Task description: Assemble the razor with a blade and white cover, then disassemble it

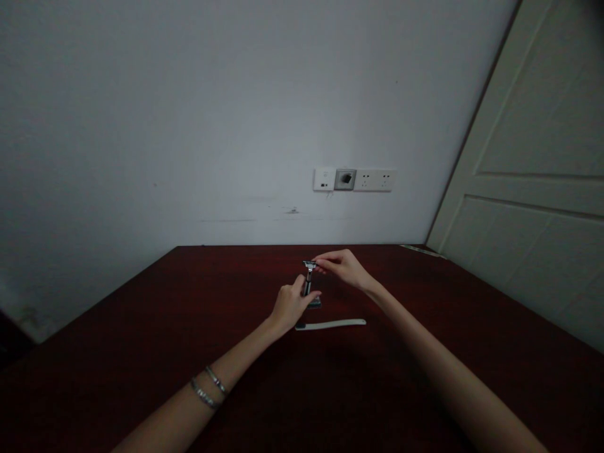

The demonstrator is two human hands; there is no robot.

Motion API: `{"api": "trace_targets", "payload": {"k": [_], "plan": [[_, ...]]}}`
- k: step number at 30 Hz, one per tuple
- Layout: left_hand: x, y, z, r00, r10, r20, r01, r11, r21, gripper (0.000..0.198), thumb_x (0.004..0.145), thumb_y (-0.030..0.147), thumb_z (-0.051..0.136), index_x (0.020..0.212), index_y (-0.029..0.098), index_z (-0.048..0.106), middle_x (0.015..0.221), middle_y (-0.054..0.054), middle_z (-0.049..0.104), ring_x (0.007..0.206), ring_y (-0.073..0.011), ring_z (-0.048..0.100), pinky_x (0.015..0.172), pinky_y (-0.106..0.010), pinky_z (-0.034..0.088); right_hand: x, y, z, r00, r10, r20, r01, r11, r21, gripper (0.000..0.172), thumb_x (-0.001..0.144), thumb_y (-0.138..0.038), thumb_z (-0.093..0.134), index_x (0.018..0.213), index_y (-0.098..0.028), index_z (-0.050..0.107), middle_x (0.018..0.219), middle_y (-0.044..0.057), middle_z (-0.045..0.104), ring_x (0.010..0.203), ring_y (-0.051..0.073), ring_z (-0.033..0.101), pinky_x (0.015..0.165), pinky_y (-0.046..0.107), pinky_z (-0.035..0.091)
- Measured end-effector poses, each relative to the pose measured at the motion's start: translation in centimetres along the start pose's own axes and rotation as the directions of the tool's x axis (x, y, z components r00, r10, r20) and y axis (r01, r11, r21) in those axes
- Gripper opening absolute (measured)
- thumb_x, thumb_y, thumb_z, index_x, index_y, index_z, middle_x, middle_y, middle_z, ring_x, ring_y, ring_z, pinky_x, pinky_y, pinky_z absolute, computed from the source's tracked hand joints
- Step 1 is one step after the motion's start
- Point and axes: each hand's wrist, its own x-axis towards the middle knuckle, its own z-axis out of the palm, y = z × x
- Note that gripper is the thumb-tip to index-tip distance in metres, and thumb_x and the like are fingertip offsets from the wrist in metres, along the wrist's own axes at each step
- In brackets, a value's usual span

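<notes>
A safety razor (308,283) stands nearly upright above the table, its wide silver head (309,265) at the top. My left hand (291,304) is closed around its dark and silver handle. My right hand (343,267) pinches at the right end of the razor head with thumb and fingertips. Just below the handle lies a small grey-blue object (314,303), partly hidden by my left thumb; its kind is unclear. Nearer to me is a long white brush (335,324), like a toothbrush, with a dark end at the left, lying beside my left hand.
The dark red wooden table (226,283) reaches back to a white wall (212,126). Sockets and switches (355,180) are mounted on the wall. A pale panelled door (533,189) stands at the right, with a thin strip (421,250) near the table's far right corner.
</notes>
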Motion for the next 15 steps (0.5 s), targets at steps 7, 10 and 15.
{"api": "trace_targets", "payload": {"k": [7, 10, 15], "plan": [[-0.02, 0.01, 0.1, 1.0, 0.003, 0.007, -0.002, 0.999, -0.034, 0.025, 0.075, 0.038, 0.061, 0.078, 0.017, 0.05, 0.053, 0.006, 0.05, 0.046, -0.0081, 0.042, 0.048, -0.019, 0.029, -0.04, 0.39, -0.08, 1.0, -0.008, 0.008, 0.008, 1.0, -0.022, 0.032, 0.077, -0.04, 0.057, 0.083, -0.011, 0.071, 0.068, 0.005, 0.066, 0.059, 0.013, 0.054, 0.059, 0.026, 0.042], [-0.03, 0.06, 0.14, 1.0, 0.004, 0.014, -0.003, 0.997, -0.079, 0.025, 0.075, 0.04, 0.06, 0.076, 0.017, 0.049, 0.053, 0.006, 0.048, 0.046, -0.0077, 0.042, 0.047, -0.019, 0.028, -0.14, 0.33, -0.26, 0.999, -0.032, 0.019, 0.033, 0.998, -0.058, 0.033, 0.078, -0.042, 0.055, 0.082, -0.012, 0.07, 0.068, 0.004, 0.065, 0.062, 0.014, 0.055, 0.061, 0.027, 0.043], [0.01, 0.18, 0.07, 0.999, -0.002, 0.036, 0.007, 0.99, -0.139, 0.027, 0.078, 0.042, 0.056, 0.074, 0.017, 0.049, 0.05, 0.006, 0.047, 0.044, -0.0076, 0.042, 0.046, -0.019, 0.027, -0.3, -0.01, -0.56, 0.995, -0.088, 0.044, 0.092, 0.99, -0.106, 0.033, 0.08, -0.041, 0.052, 0.078, -0.013, 0.069, 0.068, 0.003, 0.064, 0.066, 0.015, 0.056, 0.064, 0.027, 0.043]]}}
